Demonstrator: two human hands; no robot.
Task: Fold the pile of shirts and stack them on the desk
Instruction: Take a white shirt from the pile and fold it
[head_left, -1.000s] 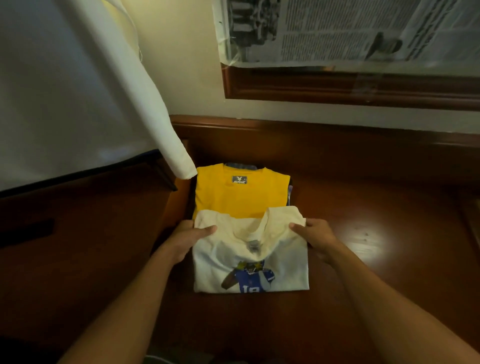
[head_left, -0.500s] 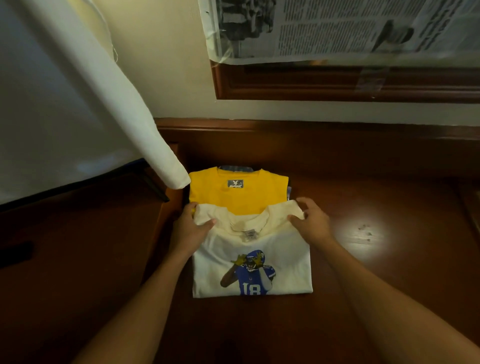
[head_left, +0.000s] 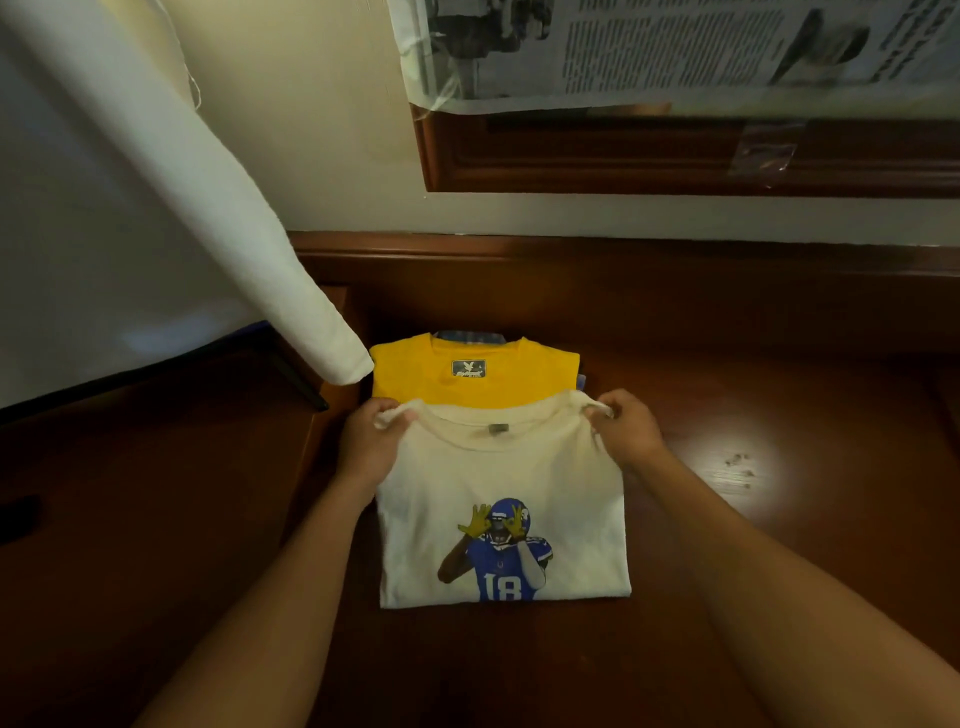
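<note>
Stack bottom mostly hidden: only a sliver of a blue checked garment (head_left: 470, 338) pokes out behind the collar of the yellow shirt (head_left: 467, 384), and a thin bluish edge at the stack's right side; can't tell how many pieces lie under there. The near half of the yellow shirt is covered by the cream shirt (head_left: 498, 467). Both forearms are cut off by the bottom edge. The newspaper (head_left: 675, 47) over the dark wood frame (head_left: 675, 156) is cropped at top and right, its print too blurred to read. The label text on the yellow collar is unreadable.

The cream shirt is soft knit, folded into a rough rectangle, with a small grey neck tag and a print of a football player in a blue jersey, number 18, yellow gloves at the helmet. The yellow shirt is flat, smooth, square-folded. The table (head_left: 779, 545) is glossy dark reddish wood with a glare spot and a few specks at right. A thick white fabric roll (head_left: 208, 208) slants in from the upper left, its end just beside the yellow shirt's far left corner.

The cream shirt lies on the table in front of the person, its far edge overlapping the yellow one. The left hand (head_left: 371, 441) pinches its far left corner, fingers (head_left: 387, 410) curled round bunched cloth. The right hand (head_left: 631, 431) grips the far right corner the same way, cloth gathered under its fingers (head_left: 613, 402). The collar sits between the two hands.
</note>
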